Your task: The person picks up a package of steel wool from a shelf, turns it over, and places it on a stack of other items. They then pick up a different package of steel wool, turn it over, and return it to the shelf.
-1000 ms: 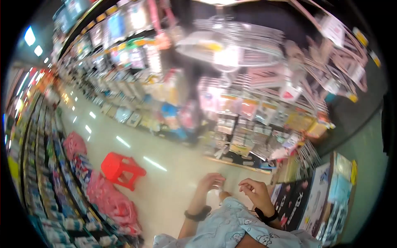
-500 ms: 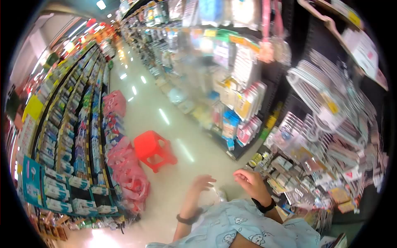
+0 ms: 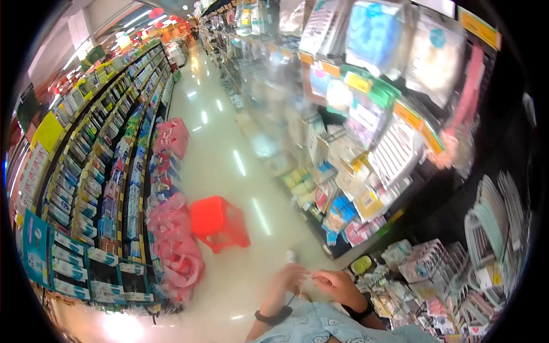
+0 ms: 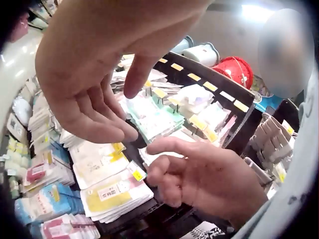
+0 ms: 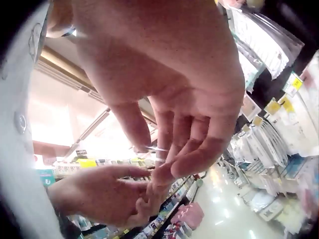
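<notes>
Left hand (image 3: 283, 284), lower centre: loosely curled, empty. Right hand (image 3: 341, 288), beside it: likewise. Packets (image 4: 113, 195), left wrist view, lower left: racked, unheld.

Along your left runs a long shelf unit (image 3: 35, 251), with bags (image 3: 178, 257) lined up at its foot and a stool (image 3: 209, 220) just beside them on the aisle floor (image 3: 223, 134). To your right, packets (image 3: 374, 40) hang from a rack (image 3: 337, 249). Nearer you, at the far right, are stacked hangers (image 3: 486, 208).
</notes>
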The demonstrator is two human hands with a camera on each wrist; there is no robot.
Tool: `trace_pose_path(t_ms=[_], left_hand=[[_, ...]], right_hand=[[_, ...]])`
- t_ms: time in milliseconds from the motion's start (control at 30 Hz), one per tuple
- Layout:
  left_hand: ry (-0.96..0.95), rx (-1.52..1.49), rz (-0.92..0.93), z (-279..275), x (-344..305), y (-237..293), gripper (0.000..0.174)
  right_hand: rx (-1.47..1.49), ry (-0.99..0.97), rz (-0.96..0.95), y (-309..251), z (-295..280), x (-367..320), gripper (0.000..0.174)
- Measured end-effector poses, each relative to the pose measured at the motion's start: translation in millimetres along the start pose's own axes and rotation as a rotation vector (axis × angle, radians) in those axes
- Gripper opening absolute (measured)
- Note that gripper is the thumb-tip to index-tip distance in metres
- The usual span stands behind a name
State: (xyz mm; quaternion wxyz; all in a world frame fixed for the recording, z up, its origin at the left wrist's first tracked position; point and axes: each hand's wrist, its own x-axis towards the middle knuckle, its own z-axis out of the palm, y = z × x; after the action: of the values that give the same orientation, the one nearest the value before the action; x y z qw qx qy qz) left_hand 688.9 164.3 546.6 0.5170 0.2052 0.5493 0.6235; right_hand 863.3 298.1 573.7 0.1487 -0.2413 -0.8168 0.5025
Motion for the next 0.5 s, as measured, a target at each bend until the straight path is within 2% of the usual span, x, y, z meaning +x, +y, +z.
trace_pose_path(t_ms=[33, 133, 167, 267, 367, 500], left_hand=[[-0.009, -0.065, 0.028, 3.2, 18.1, 9.2, 0.035], [-0.072, -0.015, 0.01, 2.6, 71.0, 65.3, 0.035], [-0.069, -0.002, -0.009, -1.7, 89.1, 81.7, 0.034], [-0.07, -0.061, 0.108, -29.3, 155.6, 103.0, 0.03], [-0.042, -0.036, 0.174, -56.3, 200.9, 134.1, 0.031], [0.096, -0.109, 0.167, -93.9, 247.9, 149.8, 0.03]], right_hand=[[0.036, -0.021, 0.037, -4.0, -4.9, 16.8, 0.022], [-0.101, -0.113, 0.12, -4.3, -17.0, 74.8, 0.031], [-0.119, -0.099, 0.088, -13.6, -23.2, 97.3, 0.031], [-0.082, -0.04, 0.043, -14.7, -35.3, 164.2, 0.03], [-0.101, 0.019, -0.009, -17.2, -44.3, 226.4, 0.022], [-0.199, 0.046, -0.043, -10.3, -52.4, 297.8, 0.022]])
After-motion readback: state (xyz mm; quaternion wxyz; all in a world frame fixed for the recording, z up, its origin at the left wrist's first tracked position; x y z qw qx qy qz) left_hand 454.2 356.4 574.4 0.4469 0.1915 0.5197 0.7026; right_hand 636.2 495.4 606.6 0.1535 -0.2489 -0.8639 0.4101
